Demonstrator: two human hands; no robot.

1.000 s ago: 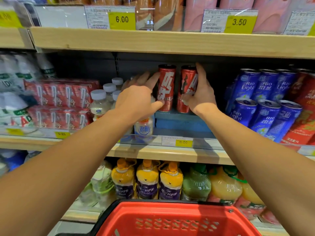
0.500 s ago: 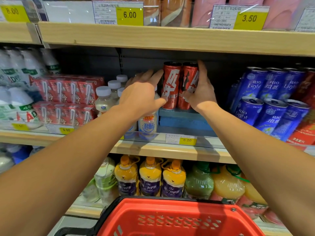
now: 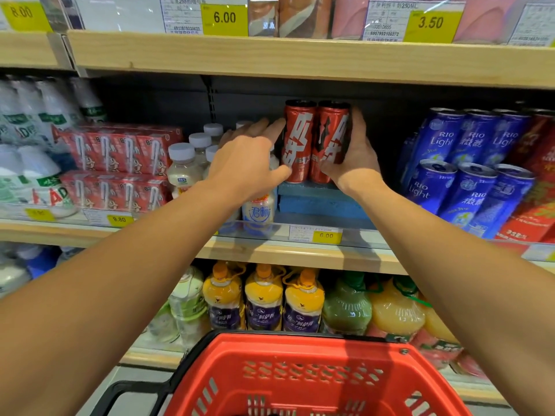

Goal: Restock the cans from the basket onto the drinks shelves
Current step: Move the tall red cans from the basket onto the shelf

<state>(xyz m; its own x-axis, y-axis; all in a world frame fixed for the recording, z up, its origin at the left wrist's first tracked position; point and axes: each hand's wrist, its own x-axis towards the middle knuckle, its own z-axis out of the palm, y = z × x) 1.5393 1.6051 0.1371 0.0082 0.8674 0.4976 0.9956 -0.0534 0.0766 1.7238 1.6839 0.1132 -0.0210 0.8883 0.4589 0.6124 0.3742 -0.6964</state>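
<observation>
Two tall red cans stand side by side on a blue riser [image 3: 318, 202] on the middle shelf: the left red can [image 3: 297, 142] and the right red can [image 3: 330, 139], touching each other. My left hand [image 3: 246, 166] reaches in from the left, its straight fingers and thumb touching the left can's side. My right hand [image 3: 357, 163] cups the right can, fingers up its far side and thumb across its lower front. The red basket [image 3: 300, 376] sits below at the bottom of the view; its inside is mostly out of frame.
Blue Rio cans [image 3: 468, 175] are stacked right of the riser. Small white-capped bottles [image 3: 186, 166] and red drink cartons [image 3: 120, 151] stand to the left. The upper shelf board [image 3: 300, 58] hangs close above the cans. Juice bottles [image 3: 264, 298] fill the lower shelf.
My right hand has closed more round the right can, its thumb now across the front. The left hand stays against the left can. The view has shifted slightly.
</observation>
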